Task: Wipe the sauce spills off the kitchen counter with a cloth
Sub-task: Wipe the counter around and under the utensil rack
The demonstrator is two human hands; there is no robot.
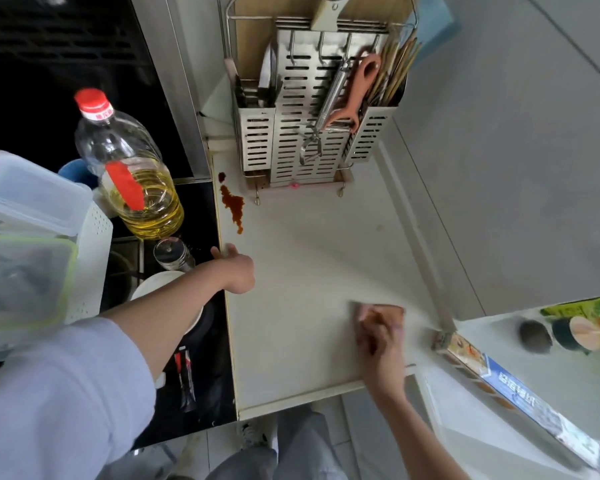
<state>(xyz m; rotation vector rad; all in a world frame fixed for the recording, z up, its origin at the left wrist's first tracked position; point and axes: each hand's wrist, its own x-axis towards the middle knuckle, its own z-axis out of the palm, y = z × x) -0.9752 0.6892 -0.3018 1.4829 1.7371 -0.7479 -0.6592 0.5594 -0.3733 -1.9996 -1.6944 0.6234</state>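
Note:
A reddish-brown sauce spill (232, 206) runs in a streak along the far left of the white counter (309, 244), just in front of the utensil rack, with a smaller blob (221, 176) behind it. My left hand (238, 271) rests on the counter's left edge, a little nearer than the spill, fingers pointing toward it. My right hand (378, 329) is motion-blurred over the counter's near right part, fingers curled around what looks like a pale cloth (355, 307); only a strip of it shows at the fingertips.
A steel utensil rack (309, 133) with knives, a peeler and chopsticks stands at the back. An oil bottle (132, 174), a glass jar (174, 252) and plastic boxes (28, 199) sit on the stove side at left. A foil box (499, 379) lies at right.

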